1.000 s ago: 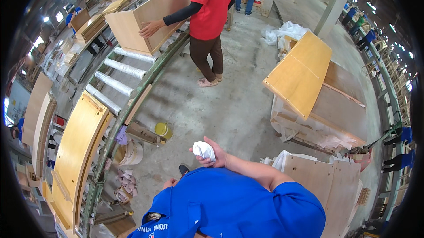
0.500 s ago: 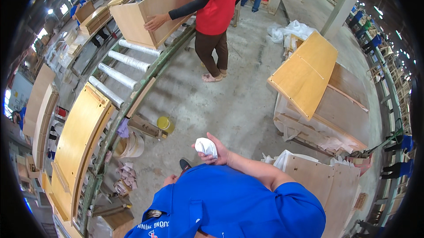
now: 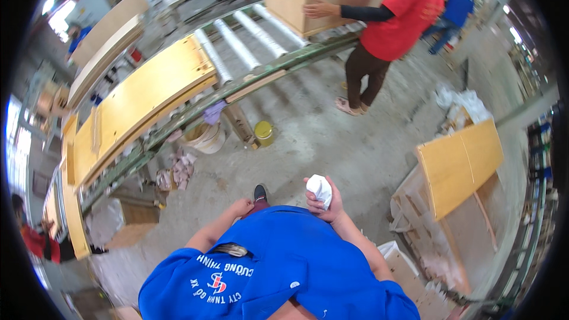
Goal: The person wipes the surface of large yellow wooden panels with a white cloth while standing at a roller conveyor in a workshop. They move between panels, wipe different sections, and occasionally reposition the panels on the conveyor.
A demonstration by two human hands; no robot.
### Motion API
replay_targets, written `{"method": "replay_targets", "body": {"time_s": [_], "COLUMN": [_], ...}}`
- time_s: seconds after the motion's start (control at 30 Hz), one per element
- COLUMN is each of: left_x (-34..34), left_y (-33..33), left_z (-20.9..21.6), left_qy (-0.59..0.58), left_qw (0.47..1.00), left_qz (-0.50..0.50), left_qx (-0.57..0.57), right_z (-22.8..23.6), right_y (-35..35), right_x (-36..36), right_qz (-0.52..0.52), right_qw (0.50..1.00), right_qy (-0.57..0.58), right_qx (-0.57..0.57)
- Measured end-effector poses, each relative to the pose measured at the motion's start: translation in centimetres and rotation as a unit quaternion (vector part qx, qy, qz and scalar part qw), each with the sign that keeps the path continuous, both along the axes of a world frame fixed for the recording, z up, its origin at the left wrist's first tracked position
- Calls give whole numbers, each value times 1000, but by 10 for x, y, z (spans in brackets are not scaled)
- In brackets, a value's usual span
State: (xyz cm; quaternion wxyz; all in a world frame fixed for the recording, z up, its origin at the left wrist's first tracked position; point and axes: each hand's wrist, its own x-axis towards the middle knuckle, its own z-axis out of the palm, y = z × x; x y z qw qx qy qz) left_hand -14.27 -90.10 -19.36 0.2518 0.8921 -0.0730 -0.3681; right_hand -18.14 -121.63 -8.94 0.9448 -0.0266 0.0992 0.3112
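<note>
In front of my blue shirt, my right hand (image 3: 333, 204) is closed around a white wad (image 3: 320, 188), a crumpled bundle of cloth or paper; I cannot tell which. My fingers wrap its lower part and its top stands free. My left hand (image 3: 240, 207) hangs low beside my thigh, above my dark shoe (image 3: 259, 192). Its fingers are curled in, and nothing shows in them. Neither hand touches the wooden parts around me.
Ahead to the left, a green-framed roller conveyor (image 3: 278, 66) carries a curved yellow wooden panel (image 3: 148, 87) and a wooden cabinet (image 3: 287, 0), held by a person in red (image 3: 394, 20). A yellow bucket (image 3: 264, 134) and a white bucket (image 3: 208, 141) stand below. Right, a yellow board (image 3: 459, 163) leans on stacked panels.
My view has turned left, so the conveyor and the person in red sit farther right. My left hand and forearm now show more fully. The white wad stays in my right hand.
</note>
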Motion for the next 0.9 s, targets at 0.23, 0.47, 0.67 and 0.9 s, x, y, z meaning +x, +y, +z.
{"method": "replay_targets", "body": {"time_s": [0.23, 0.47, 0.67, 0.9], "left_x": [-7, -10, -8, -6], "left_y": [7, 10, 11, 10], "left_z": [-11, -19, -22, -21], "left_qy": [-21, -19, -18, 2], "left_qw": [1000, 1000, 1000, 1000], "left_qz": [8, 22, 12, 10], "left_qx": [-7, -11, -13, 3], "right_z": [-3, -5, -6, -2], "right_y": [1, 1, 0, 1], "right_x": [0, 2, 3, 3], "right_qz": [13, 24, 27, 30], "right_qw": [1000, 999, 999, 998], "right_qy": [20, 38, 32, 26], "right_qx": [6, -12, -14, -50]}}
